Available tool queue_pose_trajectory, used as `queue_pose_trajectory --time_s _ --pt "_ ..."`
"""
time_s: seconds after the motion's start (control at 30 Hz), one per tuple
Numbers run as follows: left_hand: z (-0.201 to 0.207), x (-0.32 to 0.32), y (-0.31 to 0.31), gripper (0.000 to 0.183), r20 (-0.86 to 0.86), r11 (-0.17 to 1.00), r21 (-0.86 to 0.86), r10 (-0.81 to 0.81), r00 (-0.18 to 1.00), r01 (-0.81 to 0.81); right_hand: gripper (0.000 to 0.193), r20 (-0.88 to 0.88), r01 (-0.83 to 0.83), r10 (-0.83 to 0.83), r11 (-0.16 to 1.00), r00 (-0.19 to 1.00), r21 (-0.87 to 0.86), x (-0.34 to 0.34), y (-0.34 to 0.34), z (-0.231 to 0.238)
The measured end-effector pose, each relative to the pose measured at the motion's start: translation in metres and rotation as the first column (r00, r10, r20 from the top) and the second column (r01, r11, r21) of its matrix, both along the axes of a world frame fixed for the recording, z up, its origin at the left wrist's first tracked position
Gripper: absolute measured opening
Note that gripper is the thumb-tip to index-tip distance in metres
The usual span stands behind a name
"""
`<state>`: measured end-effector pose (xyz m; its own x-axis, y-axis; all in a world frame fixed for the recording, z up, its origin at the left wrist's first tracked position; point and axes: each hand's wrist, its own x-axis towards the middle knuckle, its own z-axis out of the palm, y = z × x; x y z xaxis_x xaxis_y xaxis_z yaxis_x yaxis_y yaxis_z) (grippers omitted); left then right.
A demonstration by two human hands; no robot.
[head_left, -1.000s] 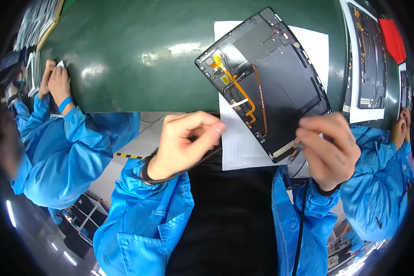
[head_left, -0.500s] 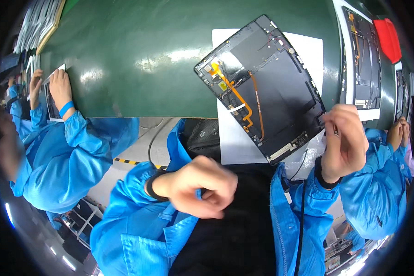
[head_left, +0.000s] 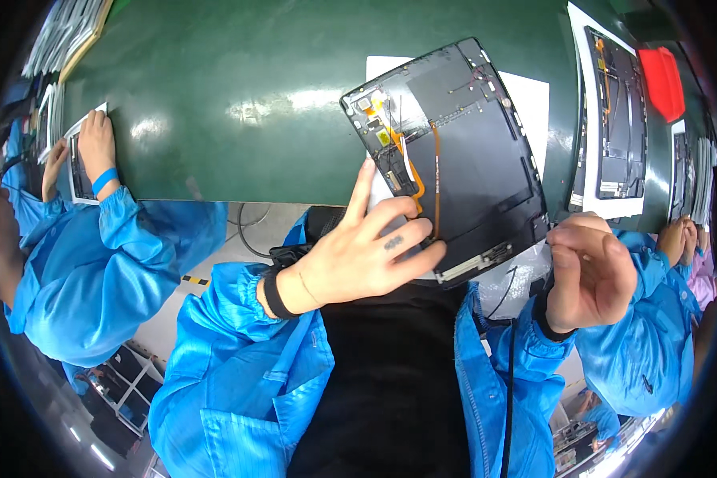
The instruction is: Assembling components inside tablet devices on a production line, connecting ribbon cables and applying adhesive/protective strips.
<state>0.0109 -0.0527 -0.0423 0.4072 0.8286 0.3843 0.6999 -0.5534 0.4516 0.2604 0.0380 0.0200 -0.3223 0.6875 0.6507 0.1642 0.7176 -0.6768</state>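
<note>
Lying tilted on white paper at the green table's [head_left: 215, 119] near edge, the opened tablet [head_left: 462, 159] looks thin, stiff and fragile: left hand [head_left: 358, 255] fingers spread on its lower corner, right hand [head_left: 585, 271] curled at its edge; grip the rims, sparing the orange ribbon cable [head_left: 413, 179].

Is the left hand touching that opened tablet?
Touching. The head view shows the left hand with its fingers spread flat over the lower left part of the tablet.
</note>
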Motion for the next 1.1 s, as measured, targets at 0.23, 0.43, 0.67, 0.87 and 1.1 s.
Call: queue_pose_trajectory --time_s 0.23,0.43,0.67,0.87,1.1 --pt "0.019 -0.044 0.023 0.025 0.038 0.956 -0.106 -0.272 0.962 0.275 0.024 0.197 -0.035 0.053 0.995 0.979 -0.092 -0.008 0.000 0.020" --pt "0.038 -0.042 0.026 0.027 -0.026 0.982 -0.098 -0.164 0.986 0.161 0.022 0.337 0.029 0.071 0.959 0.939 -0.283 -0.020 0.008 0.031" --pt "0.045 -0.005 -0.011 0.054 -0.093 0.933 -0.344 -0.149 0.984 0.108 0.012 0.352 -0.007 0.164 0.913 0.921 -0.408 -0.042 0.042 0.022" --pt "0.032 -0.012 -0.005 0.018 -0.124 0.973 -0.176 -0.172 0.977 0.148 0.014 0.592 -0.021 0.090 0.992 0.801 -0.122 -0.035 0.067 0.000" --pt "0.025 -0.015 -0.002 0.017 -0.110 0.969 -0.134 -0.225 0.968 0.210 0.014 0.527 0.072 0.141 0.929 0.838 -0.363 -0.038 0.070 -0.003"
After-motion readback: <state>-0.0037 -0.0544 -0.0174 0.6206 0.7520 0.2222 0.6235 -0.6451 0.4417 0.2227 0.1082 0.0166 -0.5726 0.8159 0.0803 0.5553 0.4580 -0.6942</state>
